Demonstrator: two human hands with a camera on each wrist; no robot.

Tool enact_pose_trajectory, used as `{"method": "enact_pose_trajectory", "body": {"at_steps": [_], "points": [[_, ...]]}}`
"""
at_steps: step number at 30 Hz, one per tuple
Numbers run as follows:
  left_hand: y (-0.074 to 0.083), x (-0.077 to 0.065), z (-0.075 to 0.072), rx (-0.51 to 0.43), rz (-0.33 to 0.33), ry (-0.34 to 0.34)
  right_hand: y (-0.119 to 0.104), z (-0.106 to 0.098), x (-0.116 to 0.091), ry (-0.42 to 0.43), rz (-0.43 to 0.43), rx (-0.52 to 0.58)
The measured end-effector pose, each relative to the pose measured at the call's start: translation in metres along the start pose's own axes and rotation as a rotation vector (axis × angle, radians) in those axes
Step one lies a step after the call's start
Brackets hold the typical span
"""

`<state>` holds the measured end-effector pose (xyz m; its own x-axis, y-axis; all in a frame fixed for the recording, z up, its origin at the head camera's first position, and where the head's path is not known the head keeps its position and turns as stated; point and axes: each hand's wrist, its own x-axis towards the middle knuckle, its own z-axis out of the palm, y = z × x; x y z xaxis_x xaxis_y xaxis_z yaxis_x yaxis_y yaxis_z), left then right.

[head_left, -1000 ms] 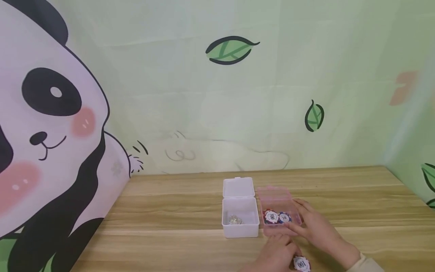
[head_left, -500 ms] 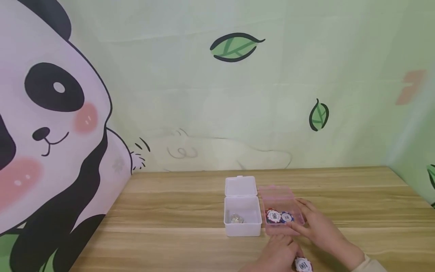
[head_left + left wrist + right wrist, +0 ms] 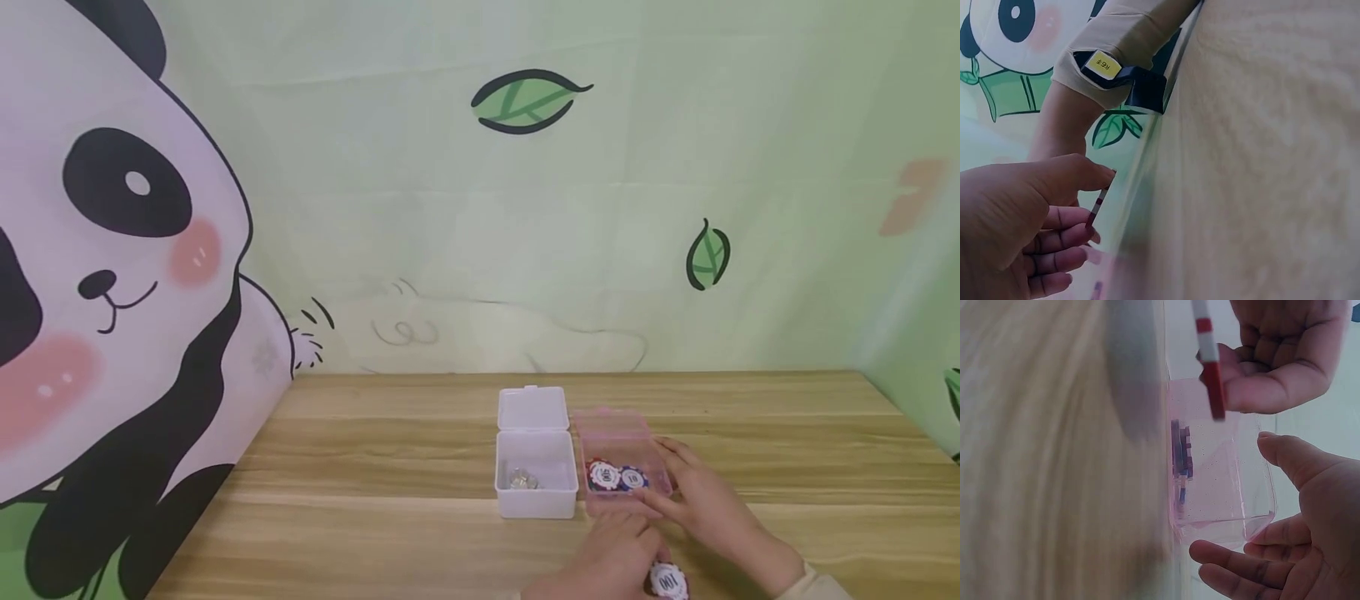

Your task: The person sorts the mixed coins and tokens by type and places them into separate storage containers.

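My left hand (image 3: pixel 611 554) pinches a poker chip (image 3: pixel 668 581) between thumb and fingers, in front of a pink see-through plastic box (image 3: pixel 617 423). The chip's white face reads 100; its red-and-white edge shows in the left wrist view. With its lid tipped back, the box contains several poker chips, among them a red-edged 500 chip (image 3: pixel 604 476) and a blue-edged 10 chip (image 3: pixel 634 479). At the box's right side, my right hand (image 3: pixel 712 508) holds the front corner, thumb at the front rim and fingers along the side wall.
Left of the pink box stands a white plastic box (image 3: pixel 536 505), lid also back, with small clear shiny pieces (image 3: pixel 522 479) inside. Both boxes stand on a wood-grain table (image 3: pixel 375 467). A green backdrop (image 3: pixel 420 192) with a panda print rises behind and beside it.
The head view has shifted slightly. Both hands, the chip and the two boxes keep the same arrangement.
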<state>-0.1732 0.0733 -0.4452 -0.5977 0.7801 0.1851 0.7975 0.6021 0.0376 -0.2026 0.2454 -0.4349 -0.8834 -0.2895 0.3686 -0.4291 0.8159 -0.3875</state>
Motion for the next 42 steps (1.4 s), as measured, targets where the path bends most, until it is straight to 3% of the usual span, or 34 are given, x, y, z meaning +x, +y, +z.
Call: {"method": "enact_pose_trajectory", "body": {"at_steps": [16, 22, 32, 42], "points": [[-0.011, -0.011, -0.019, 0.037, 0.048, 0.03, 0.001, 0.002, -0.001, 0.01, 0.024, -0.014], [-0.019, -0.013, -0.021, 0.099, 0.054, 0.099, 0.001, 0.003, -0.001, 0.014, 0.033, -0.014], [-0.033, -0.01, -0.03, 0.15, -0.004, 0.2, 0.001, 0.003, -0.001, 0.021, 0.018, -0.019], [-0.044, -0.008, -0.037, 0.093, -0.06, 0.161, 0.001, 0.003, -0.001, 0.017, 0.021, -0.014]]}}
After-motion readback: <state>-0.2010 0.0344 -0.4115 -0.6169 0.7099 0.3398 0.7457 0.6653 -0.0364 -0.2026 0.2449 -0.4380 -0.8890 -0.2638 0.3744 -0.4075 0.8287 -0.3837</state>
